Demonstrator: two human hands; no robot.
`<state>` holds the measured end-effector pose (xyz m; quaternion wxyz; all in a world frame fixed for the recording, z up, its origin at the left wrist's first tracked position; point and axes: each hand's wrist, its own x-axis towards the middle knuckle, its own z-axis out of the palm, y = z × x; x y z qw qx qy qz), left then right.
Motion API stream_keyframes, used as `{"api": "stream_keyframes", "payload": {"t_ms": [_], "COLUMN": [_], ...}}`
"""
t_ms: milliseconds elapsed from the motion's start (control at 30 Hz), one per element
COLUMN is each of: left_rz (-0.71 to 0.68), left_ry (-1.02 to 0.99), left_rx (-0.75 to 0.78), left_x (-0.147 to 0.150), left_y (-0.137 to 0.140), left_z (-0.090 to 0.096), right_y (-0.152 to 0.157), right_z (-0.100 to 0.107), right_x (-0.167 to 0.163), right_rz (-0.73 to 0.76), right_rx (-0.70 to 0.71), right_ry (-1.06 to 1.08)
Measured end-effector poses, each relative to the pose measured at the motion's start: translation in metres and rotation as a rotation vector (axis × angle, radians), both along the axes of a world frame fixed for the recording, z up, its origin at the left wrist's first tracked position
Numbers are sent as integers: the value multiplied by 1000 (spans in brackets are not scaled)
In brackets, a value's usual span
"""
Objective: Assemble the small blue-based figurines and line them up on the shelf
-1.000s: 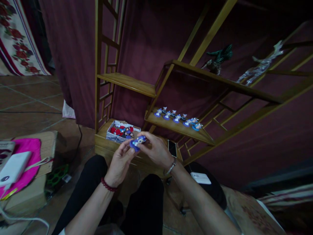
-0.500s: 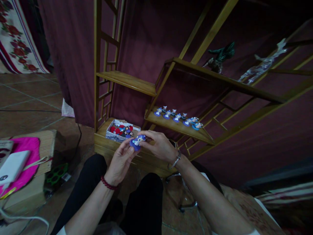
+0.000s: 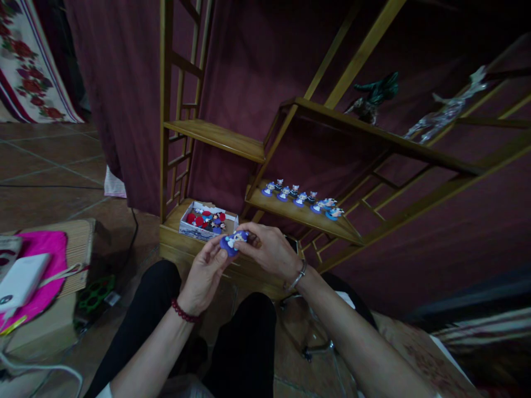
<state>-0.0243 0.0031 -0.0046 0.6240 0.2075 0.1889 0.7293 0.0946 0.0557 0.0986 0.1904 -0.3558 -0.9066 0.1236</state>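
Note:
A small purple and white figurine (image 3: 234,241) on a round purple base is held between both hands, tilted over on its side. My left hand (image 3: 209,266) grips its base between thumb and fingers. On the figurine's head end, my right hand (image 3: 267,247) is closed with thumb and fingertips. Just beyond the hands, an open cardboard box (image 3: 198,232) contains several red, black and purple figurines. Farther right, several similar figurines (image 3: 301,198) stand in rows on a wooden shelf (image 3: 327,221).
An upper shelf board (image 3: 219,139) juts out above the box. On the higher right shelf stand a dark green ornament (image 3: 375,94) and a clear glass one (image 3: 448,108). To the left, a white device (image 3: 25,282) lies on pink cloth. A wheeled chair base (image 3: 317,349) is below right.
The figurine has turned and dipped very slightly between my fingers. Both hands stay in nearly the same place, still holding it.

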Motion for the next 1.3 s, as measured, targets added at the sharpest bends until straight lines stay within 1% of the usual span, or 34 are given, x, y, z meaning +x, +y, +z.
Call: {"api": "stream_keyframes", "payload": {"t_ms": [200,333,600,733,900,1133,1300], "left_rz": [19,41,32,18,-5,-45,-65], "left_ry": [59,73,46,40,9,-28,-58], "left_rx": [4,-11,-40,-56,-69,-29,-9], "left_x": [0,0,0,1,1,1,1], "left_y": [1,1,1,0,-1,-2,-3], "left_z": [-1,-1,1,1,2,1,-1], "right_y": [-5,-8,-8,-8,-6,-1,1], "right_z": [2,2,0,0,-2,-5,-3], "right_x": [-3,-6,-6,-6,-3,1,0], "right_rz": [-62,-108,-105,-66,21,113,144], "right_rx": [50,52,70,71,72,51,3], "right_ry": [-55,-85,-68,-59,17,96,128]}}
